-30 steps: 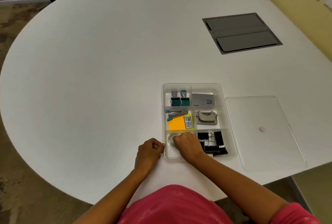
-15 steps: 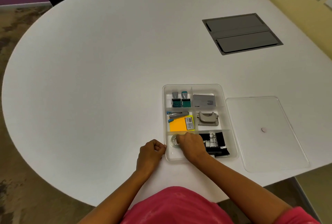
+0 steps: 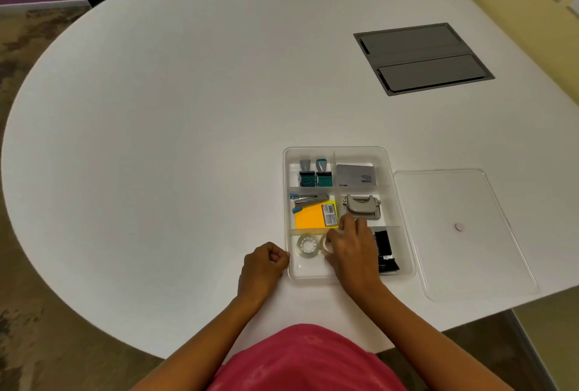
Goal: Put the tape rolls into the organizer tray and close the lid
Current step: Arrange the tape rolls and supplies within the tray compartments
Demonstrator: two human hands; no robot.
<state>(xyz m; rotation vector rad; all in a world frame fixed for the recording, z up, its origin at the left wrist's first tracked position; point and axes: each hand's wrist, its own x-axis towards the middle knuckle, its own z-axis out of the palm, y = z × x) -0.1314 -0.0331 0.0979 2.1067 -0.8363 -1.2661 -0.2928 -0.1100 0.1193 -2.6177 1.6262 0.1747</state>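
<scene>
A white desk (image 3: 156, 140) carries a clear organizer tray (image 3: 402, 234), with its clear lid (image 3: 463, 249) lying flat just to the right, off the tray. The left hand (image 3: 263, 268) rests clenched in a fist against the tray's left wall. The right hand (image 3: 354, 246) reaches into the near-left compartment, its fingers (image 3: 333, 238) grasping one tape roll (image 3: 326, 245) beside another tape roll (image 3: 306, 245) lying flat. A grey box (image 3: 357, 176) in the far-right compartment reads "camlin".

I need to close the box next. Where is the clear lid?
The clear lid lies flat on the table, right of the organizer tray, near the table's front edge.
</scene>
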